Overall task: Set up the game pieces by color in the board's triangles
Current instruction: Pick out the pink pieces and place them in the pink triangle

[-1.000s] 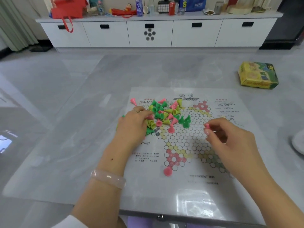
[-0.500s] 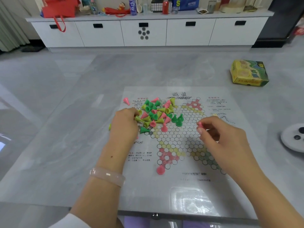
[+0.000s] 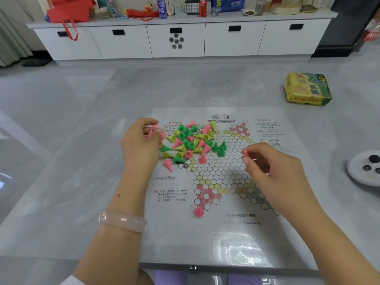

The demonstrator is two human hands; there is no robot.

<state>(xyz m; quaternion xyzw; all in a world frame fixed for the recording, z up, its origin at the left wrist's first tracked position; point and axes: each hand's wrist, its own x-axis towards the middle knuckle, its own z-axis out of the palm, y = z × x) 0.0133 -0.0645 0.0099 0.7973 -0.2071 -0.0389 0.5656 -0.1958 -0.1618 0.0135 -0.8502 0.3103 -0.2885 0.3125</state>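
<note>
A paper checkers board [image 3: 224, 177] with a star of round holes lies flat on the table. A heap of pink, green and yellow cone pieces [image 3: 192, 141] covers its far left part. One pink piece [image 3: 198, 211] stands at the tip of the near pink triangle. My left hand [image 3: 141, 145] hovers at the heap's left edge with pink pieces [image 3: 151, 133] pinched in its fingers. Over the board's right side, my right hand [image 3: 271, 171] grips a pink piece [image 3: 245, 152] between thumb and forefinger.
A yellow and green game box [image 3: 307, 89] lies at the far right of the grey table [image 3: 82, 182]. A white round dish [image 3: 364, 167] with dark items sits at the right edge. A white cabinet [image 3: 176, 38] stands behind, cluttered on top.
My left hand has lifted out of the heap toward its far left, now with pink pieces in its fingers. The right hand has stayed over the board with its pink piece.
</note>
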